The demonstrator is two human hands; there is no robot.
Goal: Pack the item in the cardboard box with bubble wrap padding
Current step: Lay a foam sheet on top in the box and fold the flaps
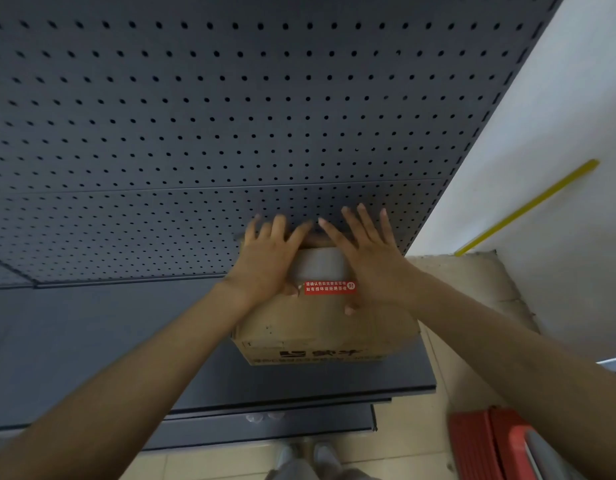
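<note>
Head view. Cardboard box [320, 323]: closed, flaps down, standing on the dark metal shelf [126, 341] against the pegboard back panel [195, 116]. A strip of clear packing tape [321, 263] runs along the top seam between the two hands. A red seal sticker [329, 287] with white print sits on the seam at the near end of the tape, between the two wrists.

Left hand [270, 258]: the grip is apart, fingers straight and spread, palm flat on the box top on its own side of the seam. Right hand [368, 261]: likewise apart, fingers straight, palm pressing the top on the opposite side; its thumb reaches toward the sticker. Neither hand holds anything.

Item and bubble wrap: not visible; if present they are inside the closed box, which cannot be confirmed.

Progress, as judged: packing and padding look finished, the flaps are shut and the seam taped and sealed. What seems left is smoothing the tape down and letting go of the box.

Other: a red plastic object [486, 445], blurred, lies below the right forearm; a yellow strip [528, 207] crosses the white wall [559, 98] beyond the right hand; shoes [313, 457] stand on the tiled floor below both arms.
</note>
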